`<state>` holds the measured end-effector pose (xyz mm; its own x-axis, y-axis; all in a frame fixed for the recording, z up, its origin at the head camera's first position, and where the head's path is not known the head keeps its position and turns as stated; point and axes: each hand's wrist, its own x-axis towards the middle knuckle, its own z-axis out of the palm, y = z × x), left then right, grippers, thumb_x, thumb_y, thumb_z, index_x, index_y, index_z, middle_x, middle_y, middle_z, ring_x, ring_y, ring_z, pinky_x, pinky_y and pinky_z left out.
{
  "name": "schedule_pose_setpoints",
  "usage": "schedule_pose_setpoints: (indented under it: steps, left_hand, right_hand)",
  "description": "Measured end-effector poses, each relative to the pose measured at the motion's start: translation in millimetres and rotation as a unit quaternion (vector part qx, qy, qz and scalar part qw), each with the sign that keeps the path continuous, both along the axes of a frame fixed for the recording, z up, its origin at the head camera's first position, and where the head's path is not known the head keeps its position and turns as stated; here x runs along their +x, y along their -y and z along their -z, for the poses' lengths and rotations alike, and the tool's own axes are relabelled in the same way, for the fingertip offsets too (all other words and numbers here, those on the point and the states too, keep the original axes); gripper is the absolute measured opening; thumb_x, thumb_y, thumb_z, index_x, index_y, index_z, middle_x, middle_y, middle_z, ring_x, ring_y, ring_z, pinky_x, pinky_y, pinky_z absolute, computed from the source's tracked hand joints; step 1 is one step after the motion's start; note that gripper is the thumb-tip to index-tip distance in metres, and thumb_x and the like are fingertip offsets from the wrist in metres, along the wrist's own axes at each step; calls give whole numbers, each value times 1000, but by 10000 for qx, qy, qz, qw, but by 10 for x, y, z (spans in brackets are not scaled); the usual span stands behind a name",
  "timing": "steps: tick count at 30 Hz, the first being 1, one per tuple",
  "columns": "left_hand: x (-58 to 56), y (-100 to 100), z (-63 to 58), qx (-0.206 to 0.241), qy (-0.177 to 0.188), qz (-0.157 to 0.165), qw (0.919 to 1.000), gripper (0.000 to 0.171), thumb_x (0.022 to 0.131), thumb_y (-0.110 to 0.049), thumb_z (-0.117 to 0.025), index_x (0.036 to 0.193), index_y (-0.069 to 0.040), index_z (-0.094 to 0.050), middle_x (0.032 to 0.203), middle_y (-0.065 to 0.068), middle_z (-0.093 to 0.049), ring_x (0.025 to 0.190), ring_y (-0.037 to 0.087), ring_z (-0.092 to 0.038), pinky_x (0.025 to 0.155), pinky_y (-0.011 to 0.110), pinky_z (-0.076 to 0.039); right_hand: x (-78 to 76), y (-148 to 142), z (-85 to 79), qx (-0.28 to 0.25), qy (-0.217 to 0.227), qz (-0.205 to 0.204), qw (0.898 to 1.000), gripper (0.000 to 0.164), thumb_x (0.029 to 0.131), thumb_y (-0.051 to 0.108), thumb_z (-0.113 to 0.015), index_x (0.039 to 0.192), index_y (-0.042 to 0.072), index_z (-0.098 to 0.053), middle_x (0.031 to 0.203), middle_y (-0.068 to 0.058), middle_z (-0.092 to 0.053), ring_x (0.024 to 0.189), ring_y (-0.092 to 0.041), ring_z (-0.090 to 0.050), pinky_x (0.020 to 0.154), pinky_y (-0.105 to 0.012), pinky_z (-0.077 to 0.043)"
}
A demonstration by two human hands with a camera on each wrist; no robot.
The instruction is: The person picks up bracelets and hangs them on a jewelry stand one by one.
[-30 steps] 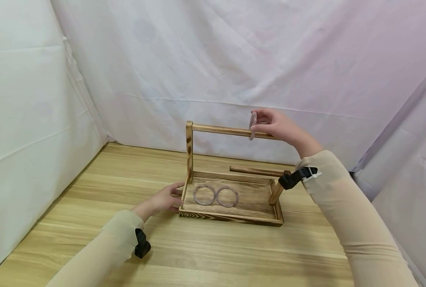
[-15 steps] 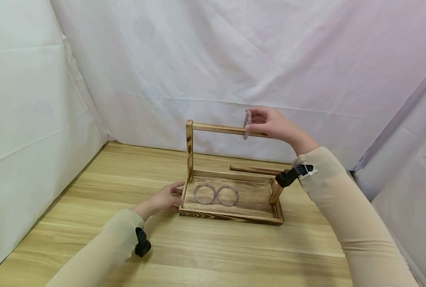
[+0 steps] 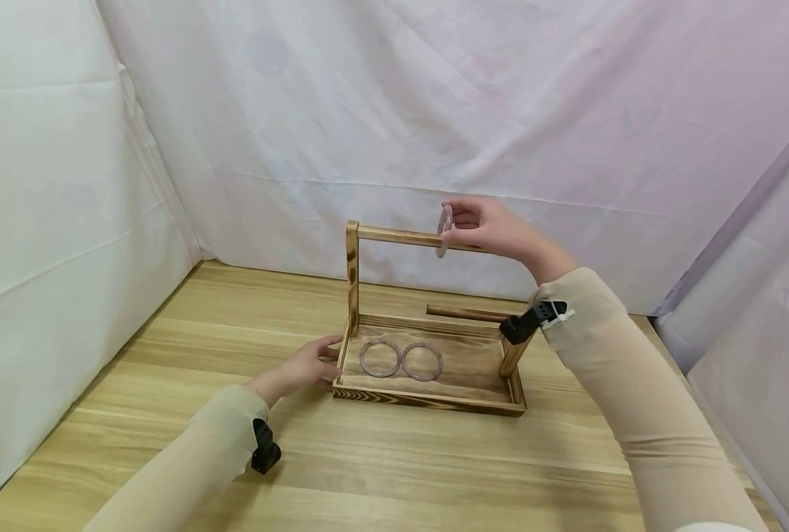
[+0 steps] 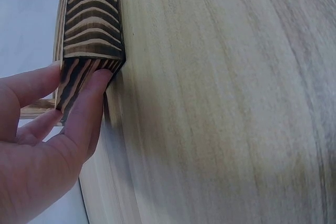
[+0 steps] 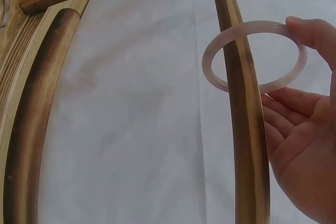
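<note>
In the head view my right hand (image 3: 484, 223) pinches a pale pinkish bangle (image 3: 444, 244) between thumb and fingers. The right wrist view shows the bangle (image 5: 215, 56) encircling the upper wooden bar (image 5: 247, 145) of a stand, tilted across it. My left hand (image 3: 306, 366) touches the left end of the stand's wooden tray (image 3: 428, 403), fingers extended; in the left wrist view, its fingertips rest against the tray's striped end (image 4: 79, 80). Two more bangles, a left one (image 3: 363, 367) and a right one (image 3: 440, 371), lie side by side in the tray.
The left post (image 3: 352, 284) carries the upper bar, whose right end is hidden by the right hand. A lower bar (image 3: 464, 313) runs behind the tray from the short right post (image 3: 513, 360), its left end free. White cloth (image 3: 288, 125) hangs behind the wooden table (image 3: 381, 473).
My right hand has moved left along the upper bar, bringing the bangle with it. The left hand stays at the tray's end, and the two lying bangles have not moved.
</note>
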<state>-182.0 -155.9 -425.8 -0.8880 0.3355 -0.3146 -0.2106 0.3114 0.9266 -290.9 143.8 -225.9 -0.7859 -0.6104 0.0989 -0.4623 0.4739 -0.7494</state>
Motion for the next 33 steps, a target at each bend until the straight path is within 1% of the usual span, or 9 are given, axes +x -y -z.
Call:
schedule_pose_setpoints:
  steps: [6, 8, 12, 16, 22, 26, 33]
  left_hand:
    - [-7, -4, 3, 2, 35, 11, 10000, 68, 90, 6, -51, 148, 2, -15, 138, 35, -35, 99, 34, -62, 80, 43, -56]
    - [-6, -4, 1, 11, 11, 55, 10000, 69, 90, 6, -51, 148, 3, -14, 137, 36, -34, 100, 36, -62, 80, 43, -56]
    - [-5, -6, 1, 27, 32, 50, 10000, 69, 90, 6, -51, 148, 3, -14, 137, 36, -34, 101, 37, -61, 80, 44, -56]
    - [-9, -6, 5, 2, 51, 26, 10000, 69, 90, 6, -52, 148, 3, -14, 137, 36, -34, 101, 36, -61, 80, 43, -56]
    - [-13, -10, 15, -12, 41, 5, 10000, 69, 90, 6, -52, 148, 3, -14, 138, 36, -34, 100, 34, -61, 79, 42, -56]
    - [-11, -15, 17, -11, 53, -22, 10000, 69, 90, 6, -52, 148, 3, -15, 138, 35, -34, 100, 34, -61, 80, 43, -56]
    - [2, -28, 13, 2, 23, -15, 10000, 69, 90, 6, -51, 148, 3, -14, 138, 35, -34, 102, 34, -61, 80, 43, -56]
  right_hand:
    - [3, 52, 11, 81, 23, 10, 10000, 58, 87, 14, -65, 139, 4, -41, 122, -19, -59, 120, -26, -53, 103, -43, -42]
    - [5, 73, 16, 69, -1, -31, 10000, 55, 86, 14, -66, 136, 4, -45, 120, -19, -60, 118, -26, -54, 102, -43, -42]
    - [9, 113, 22, 89, -44, -99, 9999, 54, 86, 13, -66, 134, 2, -45, 119, -19, -59, 118, -28, -54, 104, -43, -41]
    - [-1, 154, 29, 165, -64, -149, 9997, 59, 86, 13, -66, 138, 0, -41, 124, -20, -56, 121, -30, -51, 106, -44, -38]
    - [2, 225, 17, 226, -53, -176, 9996, 59, 85, 13, -66, 137, -1, -42, 127, -19, -54, 122, -29, -51, 106, -43, -39]
    - [-4, 275, 20, 301, -39, -207, 9993, 60, 84, 15, -66, 137, 0, -42, 130, -18, -53, 122, -28, -51, 105, -42, -40]
    - [5, 354, 19, 483, -45, -278, 9984, 65, 84, 17, -68, 140, 2, -39, 135, -14, -50, 125, -26, -49, 105, -43, -40]
